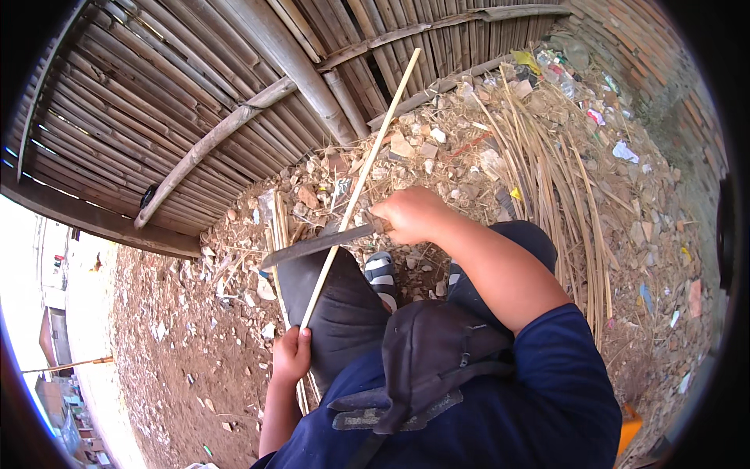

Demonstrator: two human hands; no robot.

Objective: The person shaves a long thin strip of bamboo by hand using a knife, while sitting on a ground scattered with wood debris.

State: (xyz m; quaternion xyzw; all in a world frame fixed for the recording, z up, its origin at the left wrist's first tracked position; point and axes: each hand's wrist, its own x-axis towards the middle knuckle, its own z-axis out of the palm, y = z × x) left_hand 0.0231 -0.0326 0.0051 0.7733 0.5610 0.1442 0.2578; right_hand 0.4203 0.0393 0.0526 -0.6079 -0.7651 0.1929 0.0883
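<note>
You look out from your own head, the wide fisheye facing steeply down over your navy shirt (pixel 500 422) and dark trousers (pixel 348 305) to the ground (pixel 172 344). Your left hand (pixel 291 353) and right hand (pixel 410 215) show close up; farther off, you see the slatted wall (pixel 156 117) ahead and to your left, the brick wall (pixel 641 39) to your right, their lines bowed toward the rim.

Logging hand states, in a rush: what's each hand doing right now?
Left hand: closed, holding a long pale strip.
Right hand: closed, holding a long-bladed knife.
</note>
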